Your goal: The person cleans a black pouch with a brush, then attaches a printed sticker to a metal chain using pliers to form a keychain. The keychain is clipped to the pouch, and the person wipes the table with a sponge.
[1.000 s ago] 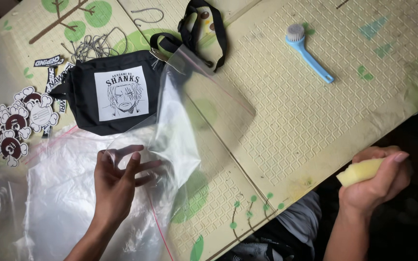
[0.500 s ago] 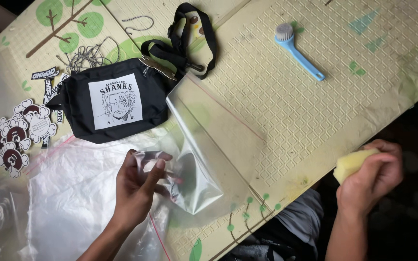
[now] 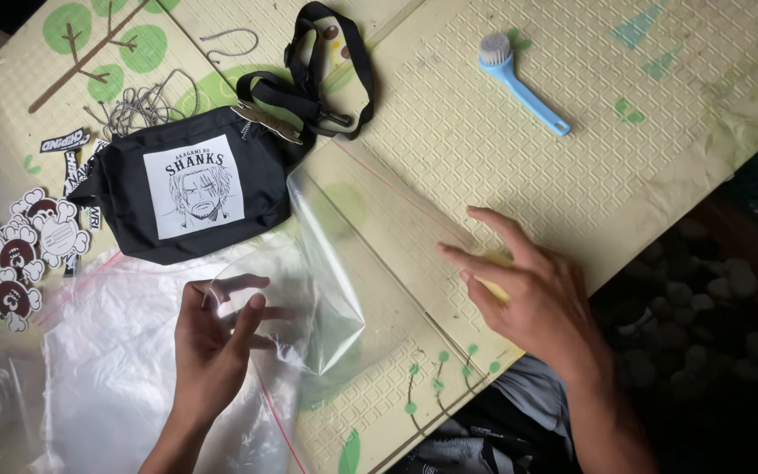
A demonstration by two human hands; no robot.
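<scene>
My left hand (image 3: 217, 338) grips the lower corner of a clear plastic bag (image 3: 344, 254), fingers pinched on the film. The bag lies spread over the patterned mat (image 3: 502, 167), just below a black pouch (image 3: 195, 184) with a white printed patch and a black strap (image 3: 322, 66). My right hand (image 3: 537, 294) reaches over the mat's near edge to the bag's right side, fingers stretched out. A yellow sponge-like piece (image 3: 495, 288) shows under its palm, mostly hidden by the hand.
A blue-handled brush (image 3: 519, 81) lies at the back right. Thin metal chains (image 3: 142, 101) and skull-shaped stickers (image 3: 19, 259) sit at the left. A heap of clear bags (image 3: 107, 386) is under my left forearm. Beyond the mat's right edge is dark ground.
My right hand has come in from off the mat's edge with the yellow piece and now rests by the bag. My left hand has shifted right with the bag's corner.
</scene>
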